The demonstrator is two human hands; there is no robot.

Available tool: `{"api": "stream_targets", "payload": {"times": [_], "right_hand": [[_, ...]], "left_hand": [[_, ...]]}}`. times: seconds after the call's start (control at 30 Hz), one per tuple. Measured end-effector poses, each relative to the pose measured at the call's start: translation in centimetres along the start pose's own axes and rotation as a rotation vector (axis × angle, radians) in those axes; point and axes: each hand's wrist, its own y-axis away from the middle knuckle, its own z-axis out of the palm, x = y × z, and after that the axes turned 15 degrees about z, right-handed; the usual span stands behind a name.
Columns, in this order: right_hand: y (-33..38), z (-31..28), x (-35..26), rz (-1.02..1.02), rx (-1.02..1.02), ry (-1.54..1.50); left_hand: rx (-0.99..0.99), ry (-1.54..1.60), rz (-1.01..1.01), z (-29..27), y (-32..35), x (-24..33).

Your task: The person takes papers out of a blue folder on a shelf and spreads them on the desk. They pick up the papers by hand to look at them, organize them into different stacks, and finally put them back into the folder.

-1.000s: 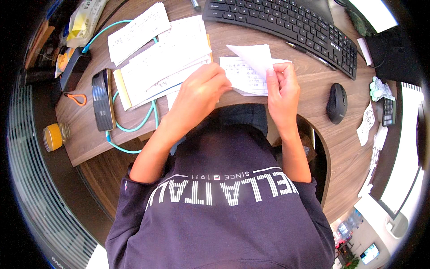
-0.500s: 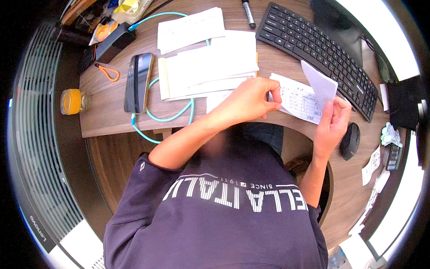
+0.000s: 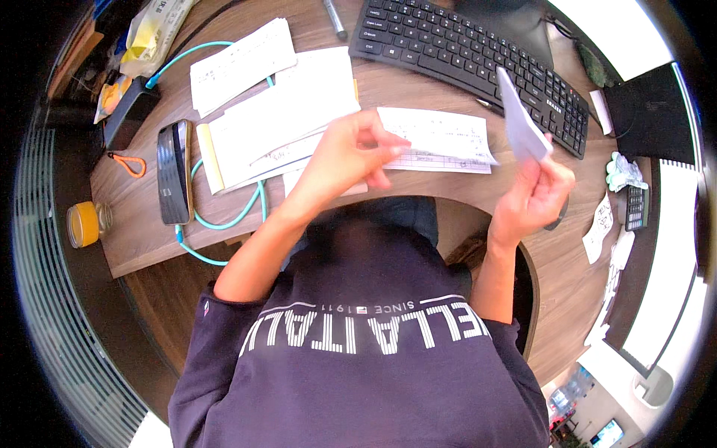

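Paper slip, upper right of the frame, sits pinched in your right hand, grip closed on its lower corner. It looks light and floppy; hold near an edge. Your left hand hovers with loose, empty fingers over the printed sheet on the counter.

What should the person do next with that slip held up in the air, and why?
Probably lay the folded slip down beside the receipt. The right hand pinches it raised above the keyboard, while the left hand rests at the flat receipt's edge on the desk, seemingly sorting papers.
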Motion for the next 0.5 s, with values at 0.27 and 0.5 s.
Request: {"api": "stream_targets", "payload": {"times": [0.27, 0.5], "right_hand": [[1.5, 0.8, 1.1, -0.287, 0.053, 0.09], [2.1, 1.8, 0.2, -0.148, -0.591, 0.473]], "left_hand": [[0.425, 0.042, 0.697, 0.0, 2.3, 2.9], [0.578, -0.65, 0.613, -6.9, 5.6, 2.2]]}}
